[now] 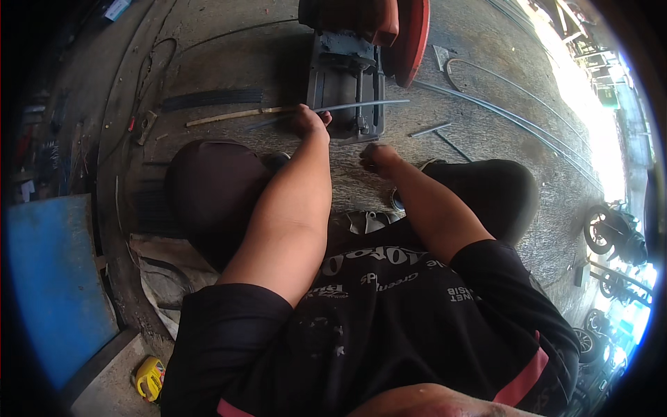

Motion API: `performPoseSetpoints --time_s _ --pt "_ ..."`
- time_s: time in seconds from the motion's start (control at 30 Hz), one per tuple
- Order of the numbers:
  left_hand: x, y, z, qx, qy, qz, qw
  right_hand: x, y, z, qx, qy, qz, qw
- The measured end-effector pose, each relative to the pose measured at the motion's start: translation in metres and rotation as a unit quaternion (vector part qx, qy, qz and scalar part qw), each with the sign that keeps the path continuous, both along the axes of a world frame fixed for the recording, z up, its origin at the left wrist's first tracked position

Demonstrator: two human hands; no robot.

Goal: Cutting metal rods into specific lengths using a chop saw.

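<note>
My left hand point(310, 123) is closed around a thin grey metal rod point(375, 103), which lies across the base of a cut-off saw point(346, 83). The saw's red disc guard point(415, 42) rises on the far right side of the machine. Just below the near end of the base, my right hand point(379, 159) is curled closed; whatever its fingers hold, if anything, is hidden. A light wooden stick point(226, 117) reaches from the left toward my left hand. To the right of the saw base lie short metal pieces point(431, 130) on the ground.
Long grey rods point(514, 121) stretch away to the right. A bundle of dark bars point(212, 99) lies left of the saw. A yellow tape measure point(149, 379) and a blue panel point(59, 278) are at lower left. Motorcycles point(615, 233) stand at far right.
</note>
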State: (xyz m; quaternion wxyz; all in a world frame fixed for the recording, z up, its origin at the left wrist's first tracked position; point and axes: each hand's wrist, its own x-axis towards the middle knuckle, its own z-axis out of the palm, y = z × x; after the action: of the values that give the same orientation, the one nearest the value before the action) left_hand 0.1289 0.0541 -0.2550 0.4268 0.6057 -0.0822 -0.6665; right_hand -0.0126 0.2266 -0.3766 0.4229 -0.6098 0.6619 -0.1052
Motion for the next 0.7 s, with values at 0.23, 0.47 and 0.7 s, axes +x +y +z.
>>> performPoseSetpoints --time_s 0.23,0.47,0.7 --pt "0.004 0.003 -0.001 0.019 -0.027 0.011 0.999 0.010 -0.006 0.032 0.023 0.227 0.189 0.955" --pt "0.003 0.002 -0.002 0.021 -0.045 0.040 0.998 0.024 0.003 0.045 -0.172 -0.010 0.124 0.977" --pt "0.001 0.002 0.000 0.022 -0.037 0.062 0.997 0.021 -0.009 0.052 0.221 -0.414 -0.559 0.683"
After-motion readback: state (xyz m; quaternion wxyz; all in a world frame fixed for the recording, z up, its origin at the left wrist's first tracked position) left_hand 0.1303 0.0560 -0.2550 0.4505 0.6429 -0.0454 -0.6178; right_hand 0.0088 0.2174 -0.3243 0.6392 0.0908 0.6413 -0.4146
